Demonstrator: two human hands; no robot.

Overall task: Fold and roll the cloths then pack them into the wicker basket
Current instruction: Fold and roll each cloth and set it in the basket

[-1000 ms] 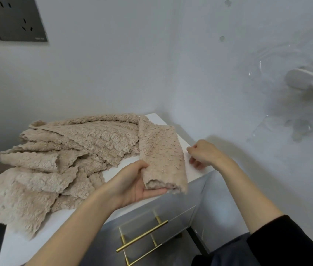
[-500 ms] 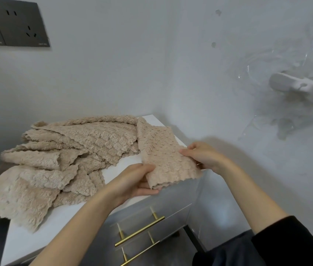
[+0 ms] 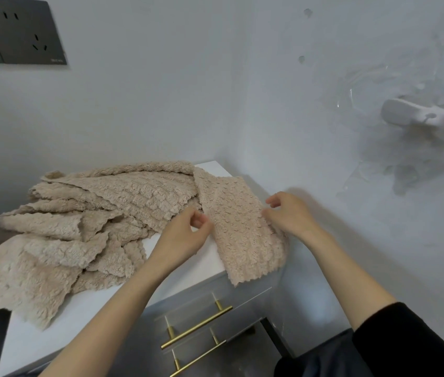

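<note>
My left hand [image 3: 185, 235] has moved up off the end of the cloth [image 3: 242, 235]; it and my right hand [image 3: 291, 216] now pinch the side edges, so it looks ready to roll.

The folded cloth [image 3: 239, 229] is showing plain beige with a bumpy, bubbled weave, and the pile of cloths [image 3: 79, 235] is matching it. The cabinet top [image 3: 196, 262] is showing white, the drawers [image 3: 242, 303] grey, their handles [image 3: 196, 329] gleaming gold. The socket panel [image 3: 17, 31] is looking dark grey, the sleeve [image 3: 405, 338] black.
</note>
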